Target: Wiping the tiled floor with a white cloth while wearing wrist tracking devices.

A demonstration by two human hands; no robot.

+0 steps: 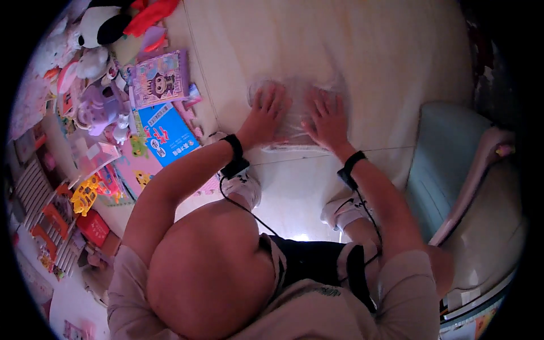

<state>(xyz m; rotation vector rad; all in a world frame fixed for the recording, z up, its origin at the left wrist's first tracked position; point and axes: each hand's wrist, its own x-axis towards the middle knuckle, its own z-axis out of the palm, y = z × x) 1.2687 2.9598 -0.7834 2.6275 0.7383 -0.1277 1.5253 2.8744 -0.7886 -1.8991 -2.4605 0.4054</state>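
A see-through plastic bag or sheet (297, 110), wrinkled and hard to make out, lies on the tiled floor in front of my feet. My left hand (266, 116) rests on its left part with the fingers stretched out. On the right part lies my right hand (327, 120), flat, its fingers apart. Neither hand grips anything that I can see. Between the hands the plastic shows pale creases, and its near edge (292, 148) runs close to a floor joint. Whether anything is inside it I cannot tell.
At the left, plush toys (102, 25), a purple pouch (160, 79), a blue book (168, 134) and a yellow toy (85, 195) crowd a play mat. A grey-green seat with a pink frame (447, 164) stands at the right. Black cables (249, 211) run from both wristbands.
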